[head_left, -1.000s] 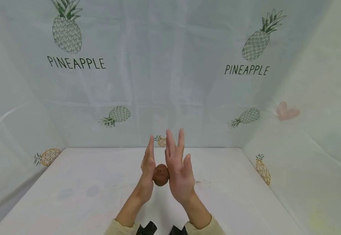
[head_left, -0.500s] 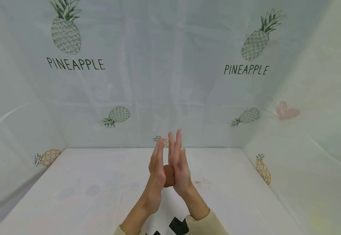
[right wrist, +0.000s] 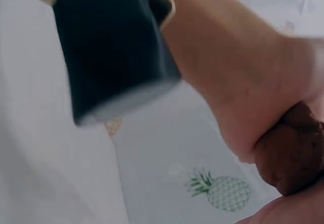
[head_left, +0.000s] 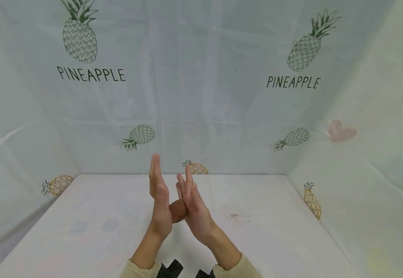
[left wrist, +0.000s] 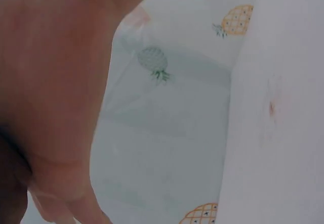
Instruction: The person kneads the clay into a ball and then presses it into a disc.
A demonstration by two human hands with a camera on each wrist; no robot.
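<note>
A brown lump of clay (head_left: 178,211), with a crease in its surface, is pressed between the two palms above the table. From the left, the left hand (head_left: 160,204) touches it with its palm, fingers straight and pointing up. The right hand (head_left: 196,214) leans in from the other side, its fingers extended and slightly spread, with its palm against the clay. Up close in the right wrist view, the clay (right wrist: 291,155) looks rough and is partly covered by the hands.
Beneath the hands lies a white table (head_left: 274,231) with a small reddish-brown smudge (head_left: 234,215) to the right. White pineapple-print sheeting (head_left: 215,108) surrounds its back and sides. A black device (right wrist: 114,57) sits by a beige cuff in the right wrist view.
The hands have slid back and forth against each other, going right and then left, with the clay between them. The lump now looks more elongated and tilted than the round ball earlier.
</note>
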